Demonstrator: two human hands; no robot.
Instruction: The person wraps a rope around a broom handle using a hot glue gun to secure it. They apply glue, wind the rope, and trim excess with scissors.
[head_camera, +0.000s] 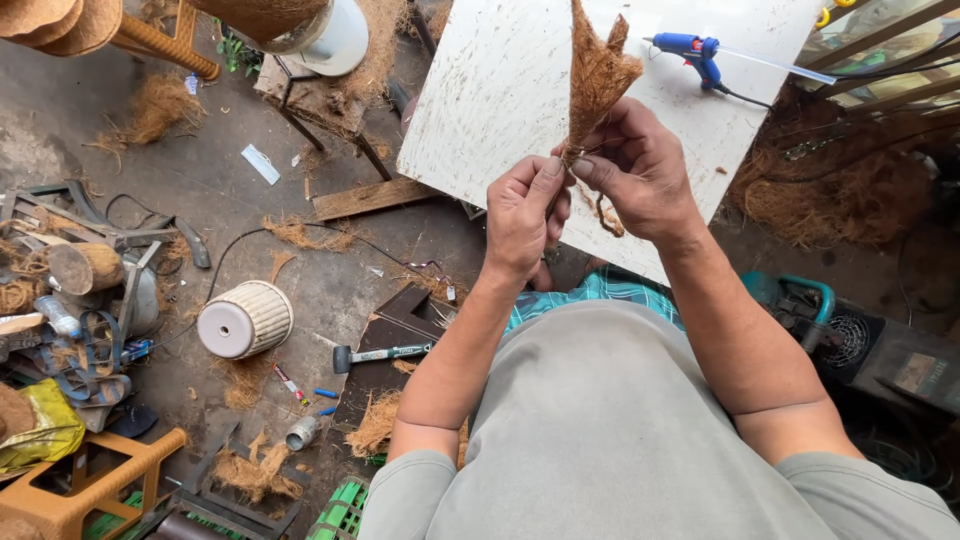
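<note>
— Above the white counter (480, 100), what are you seeing right now?

— I am watching both hands working at the narrow lower end of a brown coir-fibre bundle (598, 75), which is standing upright over the board. The left hand (522, 215) is closing its grip on the bundle's neck from below, thumb up against it. The right hand (635, 165) is pinching the same neck from the other side, fingers curled tight, so both grips are clamped on the fibre. A short twist of dark twine (605, 215) is hanging down beneath the right palm.

— What is lying about them?

— A blue glue gun (695, 50) is resting on the counter, well apart from the bundle, on its right. Down on the floor a white ribbed pot (245, 320) is lying on its side, and a hammer (385, 353) is sitting near the left elbow. Loose fibre scraps (300, 233) are littering the floor.
</note>
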